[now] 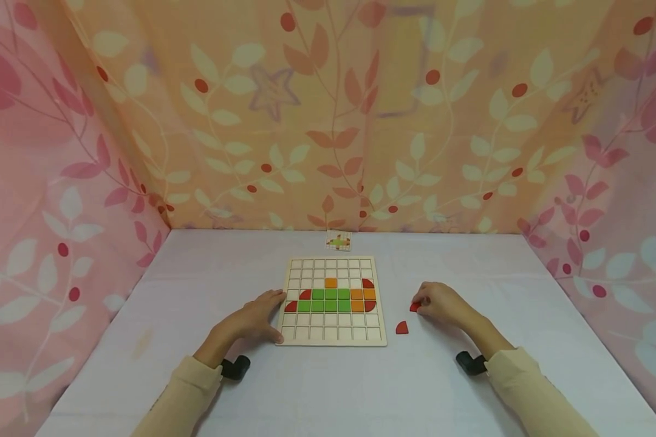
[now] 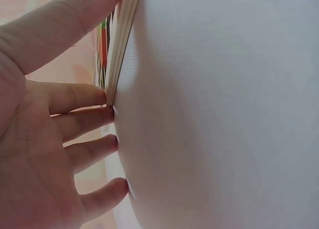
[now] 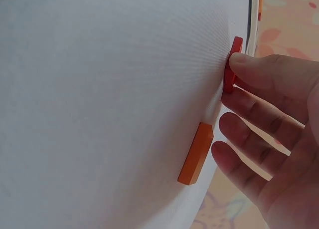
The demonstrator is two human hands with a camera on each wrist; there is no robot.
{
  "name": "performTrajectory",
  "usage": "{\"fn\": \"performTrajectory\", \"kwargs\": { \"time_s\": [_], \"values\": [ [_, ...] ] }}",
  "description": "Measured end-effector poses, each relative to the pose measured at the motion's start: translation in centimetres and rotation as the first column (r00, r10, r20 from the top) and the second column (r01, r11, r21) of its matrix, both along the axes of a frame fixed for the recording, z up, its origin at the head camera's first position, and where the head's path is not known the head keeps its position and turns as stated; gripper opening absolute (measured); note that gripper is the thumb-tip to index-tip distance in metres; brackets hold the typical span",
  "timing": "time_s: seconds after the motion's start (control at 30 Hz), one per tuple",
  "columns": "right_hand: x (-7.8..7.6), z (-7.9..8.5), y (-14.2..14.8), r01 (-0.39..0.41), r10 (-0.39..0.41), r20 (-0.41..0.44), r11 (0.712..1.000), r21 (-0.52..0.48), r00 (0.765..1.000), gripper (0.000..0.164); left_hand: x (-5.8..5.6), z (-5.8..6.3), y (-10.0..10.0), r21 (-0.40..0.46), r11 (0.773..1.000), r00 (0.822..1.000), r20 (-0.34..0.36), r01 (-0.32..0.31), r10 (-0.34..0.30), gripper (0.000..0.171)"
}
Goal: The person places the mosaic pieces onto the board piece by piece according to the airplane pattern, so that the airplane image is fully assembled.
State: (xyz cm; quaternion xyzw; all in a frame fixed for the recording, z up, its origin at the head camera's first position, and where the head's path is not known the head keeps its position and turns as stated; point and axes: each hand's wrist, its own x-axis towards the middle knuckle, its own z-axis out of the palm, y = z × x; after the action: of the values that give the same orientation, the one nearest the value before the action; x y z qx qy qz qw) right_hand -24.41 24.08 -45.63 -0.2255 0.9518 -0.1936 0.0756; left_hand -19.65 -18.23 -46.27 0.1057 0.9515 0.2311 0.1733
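Note:
My left hand [image 1: 256,317] lies along the left edge of a wooden grid board [image 1: 333,342], thumb near its front corner and fingers spread. In the left wrist view, the thumb and fingertips meet the board's side [image 2: 124,34]. On the board, green and orange squares and red rounded pieces form a shape. To the right of it, my right hand [image 1: 443,301] pinches a red quarter-circle tile [image 3: 234,64] between thumb and fingers, low over the table. Another red quarter-circle tile [image 1: 402,328] lies nearer the board. Beneath the right hand's fingers is an orange tile [image 3: 196,154], hidden in the head view.
A small picture card [image 1: 338,241] showing a coloured grid pattern lies behind the board, at the table's back edge. Patterned cloth [image 1: 333,121] hangs along the back and both sides of the white-covered table [image 1: 328,394]. Each wrist wears a black device [image 1: 472,363].

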Motion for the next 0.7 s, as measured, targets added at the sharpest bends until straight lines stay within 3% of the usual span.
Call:
{"fn": "performTrajectory", "kwargs": {
  "time_s": [0.37, 0.7],
  "values": [
    [-0.06, -0.06, 0.02, -0.006, 0.006, -0.024, 1.0, -0.011, 1.0, 0.012, -0.06, -0.01, -0.01, -0.004, 1.0, 1.0, -0.007, 0.003, -0.003, 0.101],
    [0.14, -0.1, -0.24, -0.008, 0.009, -0.036, 0.999, 0.038, 0.999, 0.012, 0.19, 0.12, 0.12, 0.004, 1.0, 1.0, -0.001, -0.001, 0.001, 0.101]
  ]
}}
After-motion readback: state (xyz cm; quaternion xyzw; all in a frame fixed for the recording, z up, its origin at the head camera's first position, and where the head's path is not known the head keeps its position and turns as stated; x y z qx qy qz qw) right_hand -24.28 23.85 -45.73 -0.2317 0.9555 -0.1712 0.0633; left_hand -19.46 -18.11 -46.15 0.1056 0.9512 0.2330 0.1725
